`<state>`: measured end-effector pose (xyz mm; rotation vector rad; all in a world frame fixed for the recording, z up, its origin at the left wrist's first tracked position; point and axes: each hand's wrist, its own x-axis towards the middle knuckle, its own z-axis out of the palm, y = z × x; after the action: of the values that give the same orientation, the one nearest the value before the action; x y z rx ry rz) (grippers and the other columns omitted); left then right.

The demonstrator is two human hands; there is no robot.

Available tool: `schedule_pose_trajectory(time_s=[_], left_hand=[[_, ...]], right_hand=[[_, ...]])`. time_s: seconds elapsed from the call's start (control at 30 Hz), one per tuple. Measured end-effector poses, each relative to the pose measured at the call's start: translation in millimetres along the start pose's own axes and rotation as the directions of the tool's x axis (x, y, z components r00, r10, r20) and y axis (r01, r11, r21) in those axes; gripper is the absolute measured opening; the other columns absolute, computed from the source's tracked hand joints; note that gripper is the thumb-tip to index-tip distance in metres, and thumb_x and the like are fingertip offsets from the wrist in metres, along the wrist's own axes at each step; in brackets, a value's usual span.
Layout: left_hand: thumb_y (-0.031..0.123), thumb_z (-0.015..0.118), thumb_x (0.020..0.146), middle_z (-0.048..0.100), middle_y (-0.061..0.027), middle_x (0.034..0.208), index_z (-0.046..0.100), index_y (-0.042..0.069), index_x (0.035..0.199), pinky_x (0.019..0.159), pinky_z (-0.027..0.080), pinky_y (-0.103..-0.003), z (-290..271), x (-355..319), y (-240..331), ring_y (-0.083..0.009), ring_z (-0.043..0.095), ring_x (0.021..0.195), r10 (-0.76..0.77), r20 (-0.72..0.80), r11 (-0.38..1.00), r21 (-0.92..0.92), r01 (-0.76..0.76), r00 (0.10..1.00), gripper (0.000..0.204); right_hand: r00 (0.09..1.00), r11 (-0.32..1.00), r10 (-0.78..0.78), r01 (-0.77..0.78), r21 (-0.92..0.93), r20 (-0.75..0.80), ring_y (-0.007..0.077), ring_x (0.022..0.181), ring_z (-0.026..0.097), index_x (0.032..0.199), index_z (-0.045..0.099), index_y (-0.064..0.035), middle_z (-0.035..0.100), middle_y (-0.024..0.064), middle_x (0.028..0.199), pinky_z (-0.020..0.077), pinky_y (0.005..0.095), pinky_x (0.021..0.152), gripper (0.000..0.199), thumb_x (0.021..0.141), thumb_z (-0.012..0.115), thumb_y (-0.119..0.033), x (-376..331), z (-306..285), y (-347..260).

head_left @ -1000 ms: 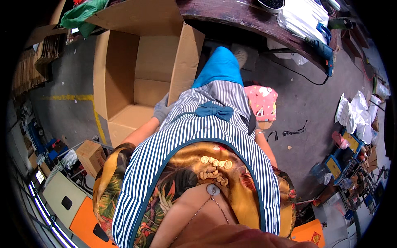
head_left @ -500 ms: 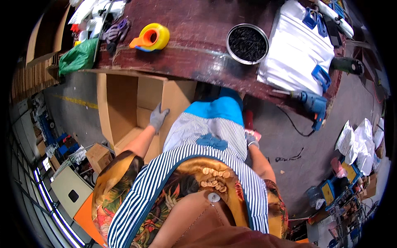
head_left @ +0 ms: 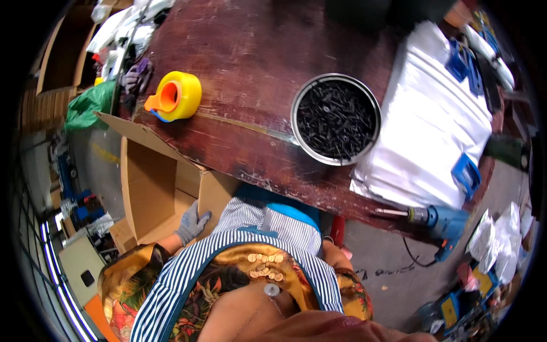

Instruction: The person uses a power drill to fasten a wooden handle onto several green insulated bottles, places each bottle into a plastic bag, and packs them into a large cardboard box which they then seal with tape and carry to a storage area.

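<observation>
My left hand [head_left: 193, 223], in a grey glove, grips the near edge of an open cardboard box [head_left: 149, 188], its thumb apart from the fingers along the box's side panel. The box stands below the table's front edge, its opening toward me and one flap [head_left: 142, 134] sticking out along the table edge. At my right side only the forearm [head_left: 336, 255] shows; the right hand is hidden behind my striped apron [head_left: 296, 229]. A red object [head_left: 337, 230] stands just beyond that forearm.
The dark red table [head_left: 245, 62] bears a yellow tape roll with an orange holder [head_left: 181, 96], a round tin of black screws [head_left: 337, 119], stacked white plastic bags [head_left: 424, 125] and a blue drill [head_left: 441, 221] at the right edge. Its cord hangs toward the floor.
My view has shifted toward the table, which now looks nearer. The box's flap now sticks out above the table edge. My right hand has gone out of sight behind my body.
</observation>
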<state>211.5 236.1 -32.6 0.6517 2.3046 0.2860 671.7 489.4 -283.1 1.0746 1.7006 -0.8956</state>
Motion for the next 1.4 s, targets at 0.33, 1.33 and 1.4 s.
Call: schedule_pose_trajectory(time_s=[0.33, 1.33, 1.4], left_hand=[[0.035, 0.067, 0.088, 0.063, -0.0271, 0.117, 0.050, 0.001, 0.134, 0.091, 0.049, -0.044, 15.2, -30.3, -20.1, -0.0424, 0.062, 0.107, -0.138, -0.028, 0.990, -0.017, 0.137, 0.990, 0.060], [0.037, 0.071, 0.084, 0.060, -0.0105, 0.125, 0.062, 0.014, 0.122, 0.101, 0.042, -0.043, 21.0, 19.4, 232.8, -0.0298, 0.056, 0.117, 0.690, -0.605, 0.723, 0.542, -0.429, 0.398, 0.045], [0.041, 0.072, 0.082, 0.060, -0.0097, 0.118, 0.065, 0.014, 0.111, 0.098, 0.043, -0.043, 28.8, 42.4, 274.5, -0.0294, 0.056, 0.112, 0.689, -0.615, 0.713, 0.479, -0.512, 0.383, 0.040]], right_hand=[[0.998, 0.999, -0.014, 0.011, -0.048, -0.053, 0.0356, 0.118, 0.060, 0.130, 0.057, -0.0088, 0.060, 0.0195, 0.131, 0.0484, 0.0495, 0.096, 0.038, 0.097, 0.046, -0.026, 35.8, -67.8, 73.2], [0.020, 0.991, -0.036, 0.131, -0.034, -0.999, 0.0377, 0.118, 0.056, 0.137, 0.049, -0.0014, 0.055, 0.0226, 0.133, 0.0435, 0.0459, 0.100, 0.077, 0.079, 0.077, -0.044, -152.2, -281.2, 180.6], [0.061, 0.959, -0.052, 0.280, -0.033, -0.997, 0.0364, 0.117, 0.056, 0.135, 0.050, -0.0001, 0.057, 0.0221, 0.130, 0.0436, 0.0445, 0.100, 0.075, 0.078, 0.079, -0.040, -154.6, -273.4, 177.9]])
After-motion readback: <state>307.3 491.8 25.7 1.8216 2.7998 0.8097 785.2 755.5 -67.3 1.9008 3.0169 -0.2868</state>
